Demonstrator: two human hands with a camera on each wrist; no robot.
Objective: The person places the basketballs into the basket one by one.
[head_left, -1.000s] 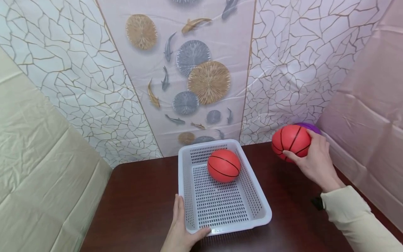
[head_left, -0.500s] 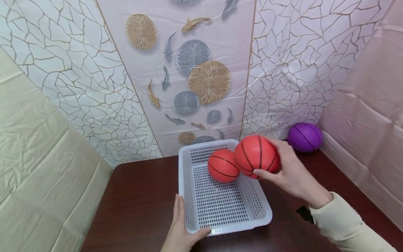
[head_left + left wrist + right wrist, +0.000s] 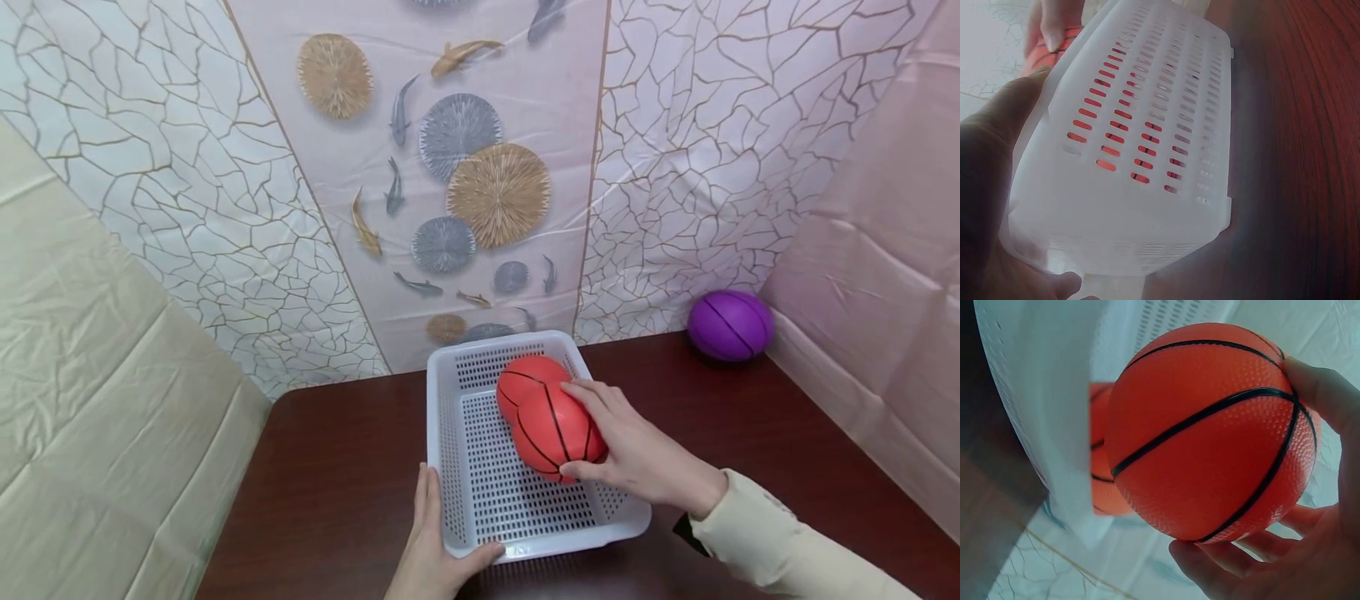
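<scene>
In the head view my right hand point(image 3: 645, 454) holds a small red basketball point(image 3: 551, 435) with black lines, thumb on the near side and fingers over the far side. The ball overlaps the inside of a white perforated plastic basket point(image 3: 432, 417). Another red basketball point(image 3: 521, 373) lies in the basket's far part, partly hidden behind the held one. My left hand point(image 3: 438, 550) grips the basket's near left corner. The left wrist view has the basket's slotted wall point(image 3: 1104, 206) up close, with red showing through. Fingers curve round the held basketball point(image 3: 1210, 444) in the right wrist view.
A purple basketball point(image 3: 730, 326) sits at the back right of the dark wooden table point(image 3: 330, 492), by the corner of the hangings. Patterned cloth point(image 3: 495, 192) hangs behind the table. Pale padded panels point(image 3: 877, 275) stand on both sides.
My right hand has carried the red basketball leftward from the back right to over the basket, uncovering the purple basketball. My left hand and the basket have stayed in place.
</scene>
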